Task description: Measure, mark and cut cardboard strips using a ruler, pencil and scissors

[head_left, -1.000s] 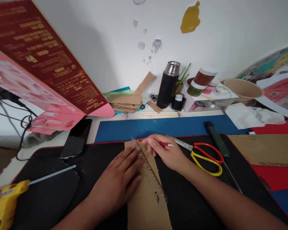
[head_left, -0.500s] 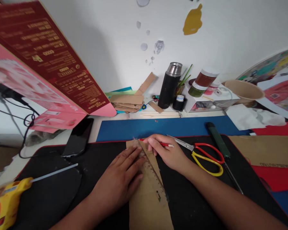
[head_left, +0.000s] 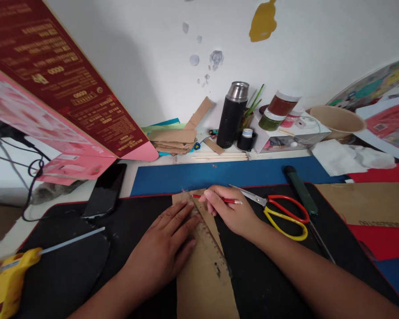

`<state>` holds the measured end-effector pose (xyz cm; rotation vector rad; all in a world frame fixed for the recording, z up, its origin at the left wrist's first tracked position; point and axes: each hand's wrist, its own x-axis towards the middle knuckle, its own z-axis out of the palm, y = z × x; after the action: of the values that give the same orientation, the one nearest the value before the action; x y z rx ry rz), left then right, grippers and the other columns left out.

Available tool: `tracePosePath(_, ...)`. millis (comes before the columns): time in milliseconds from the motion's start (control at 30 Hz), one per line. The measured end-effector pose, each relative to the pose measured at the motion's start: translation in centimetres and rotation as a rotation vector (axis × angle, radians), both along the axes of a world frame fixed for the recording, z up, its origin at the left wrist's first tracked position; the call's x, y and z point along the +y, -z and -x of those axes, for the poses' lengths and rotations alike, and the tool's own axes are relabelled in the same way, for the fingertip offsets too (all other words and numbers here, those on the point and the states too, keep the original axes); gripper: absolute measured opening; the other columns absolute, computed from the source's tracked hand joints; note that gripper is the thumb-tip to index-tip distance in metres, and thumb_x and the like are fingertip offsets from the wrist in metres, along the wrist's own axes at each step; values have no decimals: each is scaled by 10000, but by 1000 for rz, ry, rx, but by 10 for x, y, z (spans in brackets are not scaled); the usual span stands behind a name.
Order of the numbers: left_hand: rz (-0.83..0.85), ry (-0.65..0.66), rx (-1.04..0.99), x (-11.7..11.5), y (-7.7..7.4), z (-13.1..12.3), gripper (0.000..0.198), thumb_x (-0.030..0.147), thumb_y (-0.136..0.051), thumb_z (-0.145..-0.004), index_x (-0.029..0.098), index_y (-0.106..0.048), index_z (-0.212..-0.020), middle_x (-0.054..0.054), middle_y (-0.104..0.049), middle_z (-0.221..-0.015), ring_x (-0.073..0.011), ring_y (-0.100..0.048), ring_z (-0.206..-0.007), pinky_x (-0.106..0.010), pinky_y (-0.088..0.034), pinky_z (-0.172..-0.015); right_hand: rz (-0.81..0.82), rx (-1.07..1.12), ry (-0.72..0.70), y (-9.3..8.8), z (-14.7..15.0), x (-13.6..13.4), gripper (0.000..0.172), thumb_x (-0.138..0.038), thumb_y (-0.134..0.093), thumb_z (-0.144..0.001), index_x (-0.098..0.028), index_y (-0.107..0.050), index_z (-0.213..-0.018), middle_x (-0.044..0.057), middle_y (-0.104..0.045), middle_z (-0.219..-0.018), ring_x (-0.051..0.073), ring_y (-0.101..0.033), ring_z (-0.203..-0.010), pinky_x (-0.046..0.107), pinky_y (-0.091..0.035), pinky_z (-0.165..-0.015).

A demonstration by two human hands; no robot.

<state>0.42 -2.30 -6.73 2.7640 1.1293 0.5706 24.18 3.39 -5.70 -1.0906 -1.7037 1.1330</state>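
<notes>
A strip of brown cardboard (head_left: 202, 288) lies on the black mat, with a clear ruler (head_left: 211, 241) slanting across it. My left hand (head_left: 169, 237) rests flat on the ruler and the cardboard, fingers spread. My right hand (head_left: 231, 210) is closed around a red pencil (head_left: 231, 201), whose point is by the ruler's edge near the strip's far end. To the right of my right hand lie scissors (head_left: 284, 215) with one red and one yellow handle.
A yellow glue gun (head_left: 15, 279) and a phone (head_left: 105, 190) are on the left. A green-handled tool (head_left: 301, 190) lies beyond the scissors. At the back stand a black flask (head_left: 232, 117), paint jars (head_left: 269, 121) and stacked cardboard (head_left: 173, 137). A bowl (head_left: 337, 119) is at the right.
The view has shifted slightly. The pencil in my right hand looks tilted a little flatter, its point still near the ruler's far end. My left hand stays on the ruler.
</notes>
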Motion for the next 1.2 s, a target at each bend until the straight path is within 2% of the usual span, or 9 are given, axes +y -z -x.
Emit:
tracePosePath(133, 3, -2, 0, 0, 0, -1, 468, 292, -552, -1081, 186, -576, -1537, -133, -551, -1631, -321, -477, -1541, -561, -508, -1204, -22, 13, 5, 0, -1, -3, 435, -446, -507, -1117, -189, -765, -879, -32, -614, -616, 129, -565, -544, 271, -425, -572)
tracePosePath(367, -13, -4, -11, 0, -1, -1, 453, 276, -544, -1085, 190, -580, -1529, -127, -552, -1632, -305, -470, -1549, -531, -504, -1212, -134, 1, 52, -5, -1, -4, 461, -380, -522, -1107, -197, -740, -744, -61, -526, -513, 100, -479, -456, 262, -395, -544)
tracePosePath(733, 14, -3, 2, 0, -2, -1, 461, 277, -547, -1082, 182, -578, -1532, -144, -561, -1620, -325, -479, -1540, -569, -512, -1200, -82, -4, 63, -4, -3, -8, 612, -596, -470, -1106, -229, -718, -684, -43, -492, -445, 127, -467, -418, 277, -363, -460)
tracePosePath(1200, 4, 1, -4, 0, -2, 0, 459, 274, -549, -1082, 184, -582, -1531, -145, -559, -1622, -326, -483, -1539, -565, -518, -1193, -115, 6, 52, -5, -3, -8, 638, -592, -459, -1115, -235, -692, -639, -38, -490, -443, 135, -509, -452, 294, -388, -509)
